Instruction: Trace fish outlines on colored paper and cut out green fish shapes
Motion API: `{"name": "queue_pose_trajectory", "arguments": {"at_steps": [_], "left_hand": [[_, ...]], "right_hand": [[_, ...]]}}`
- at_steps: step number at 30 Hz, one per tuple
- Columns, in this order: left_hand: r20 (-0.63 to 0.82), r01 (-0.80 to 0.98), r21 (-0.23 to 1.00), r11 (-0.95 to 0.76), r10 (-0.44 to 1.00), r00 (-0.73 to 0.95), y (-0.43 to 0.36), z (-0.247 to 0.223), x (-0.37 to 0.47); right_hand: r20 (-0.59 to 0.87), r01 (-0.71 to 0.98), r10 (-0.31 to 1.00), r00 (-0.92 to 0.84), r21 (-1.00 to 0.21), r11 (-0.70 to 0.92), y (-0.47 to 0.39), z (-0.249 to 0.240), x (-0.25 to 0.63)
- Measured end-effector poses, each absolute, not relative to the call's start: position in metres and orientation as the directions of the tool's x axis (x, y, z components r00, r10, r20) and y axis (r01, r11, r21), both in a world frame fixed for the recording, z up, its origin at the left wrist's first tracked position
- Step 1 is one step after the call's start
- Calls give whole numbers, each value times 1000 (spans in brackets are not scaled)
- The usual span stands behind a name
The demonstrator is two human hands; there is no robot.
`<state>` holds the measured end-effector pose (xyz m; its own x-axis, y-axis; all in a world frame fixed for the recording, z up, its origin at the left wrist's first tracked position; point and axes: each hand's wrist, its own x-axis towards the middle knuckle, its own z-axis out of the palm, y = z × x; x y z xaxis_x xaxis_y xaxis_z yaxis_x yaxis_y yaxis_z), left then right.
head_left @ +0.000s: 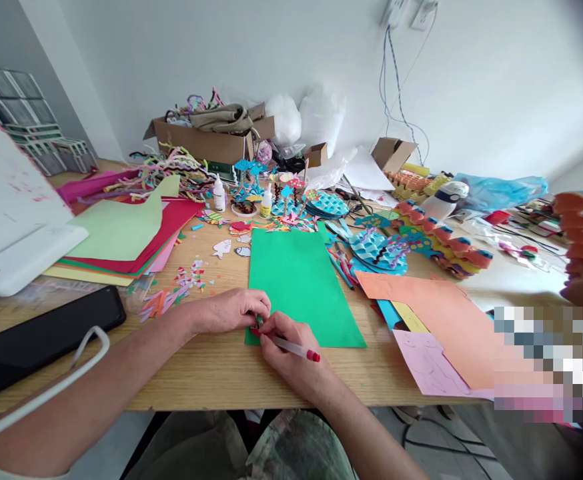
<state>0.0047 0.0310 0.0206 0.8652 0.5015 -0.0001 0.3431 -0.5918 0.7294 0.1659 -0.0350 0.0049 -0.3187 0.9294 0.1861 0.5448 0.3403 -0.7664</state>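
Note:
A green sheet of paper [299,283] lies on the wooden table in front of me. Over its lower left corner, my right hand [291,350] is closed around a red-capped pen [299,349], its cap end pointing right. My left hand [236,310] meets it there, fingers pinched on a small dark and red piece [256,329] mostly hidden by the fingers. White fish cutouts [222,249] lie left of the sheet's upper part, near colourful paper scraps [190,279].
Stacked coloured paper [116,230] and a black phone-like device [46,333] are at left. Glue bottles [219,195], blue paper crafts [379,250] and a cardboard box [201,140] stand behind. Orange paper [436,313] lies right, near a blurred patch.

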Motion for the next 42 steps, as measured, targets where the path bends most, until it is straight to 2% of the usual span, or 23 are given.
{"name": "queue_pose_trajectory", "arguments": {"at_steps": [18,29,42], "left_hand": [[5,353,713,-606,508,861,32,17,5],[11,358,709,-607,518,855,29,16,4],[18,340,714,-612,501,865,30,15,4]], "right_hand": [[210,509,917,-340,-779,367,-36,7,169],[104,551,936,-337,-784,285,-41,19,178],[112,530,947,-302,-806,264,-43,24,182]]}}
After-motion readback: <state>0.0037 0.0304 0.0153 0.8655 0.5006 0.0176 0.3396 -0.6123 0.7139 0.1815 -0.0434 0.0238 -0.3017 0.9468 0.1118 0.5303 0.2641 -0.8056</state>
